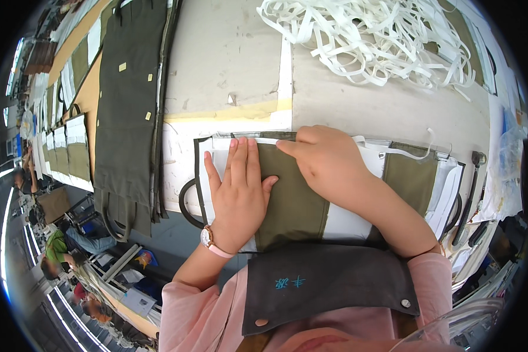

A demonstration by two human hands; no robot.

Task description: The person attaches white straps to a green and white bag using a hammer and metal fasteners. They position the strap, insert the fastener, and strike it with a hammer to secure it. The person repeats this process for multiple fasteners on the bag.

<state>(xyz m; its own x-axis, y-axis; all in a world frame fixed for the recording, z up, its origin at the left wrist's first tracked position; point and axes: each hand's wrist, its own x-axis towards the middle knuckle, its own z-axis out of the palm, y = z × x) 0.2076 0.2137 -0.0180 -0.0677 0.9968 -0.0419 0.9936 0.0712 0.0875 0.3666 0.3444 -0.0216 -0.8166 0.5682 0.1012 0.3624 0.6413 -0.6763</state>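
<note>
White tape [268, 141] runs left-right, touching both left hand [237, 199] (flat, gripping nothing) and right hand [328, 164] (curled, grip unclear).

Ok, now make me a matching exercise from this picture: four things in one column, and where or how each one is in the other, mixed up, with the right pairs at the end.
Things:
1. Left hand
2. Right hand
3. Watch
4. White tape

Places and states:
A. One finger pointing, the others curled
B. In a tangled heap toward the far right of the table
C. Palm down on the green and white cloth
D. Fastened around the left wrist

Right pairs: 1-C, 2-A, 3-D, 4-B.
</note>
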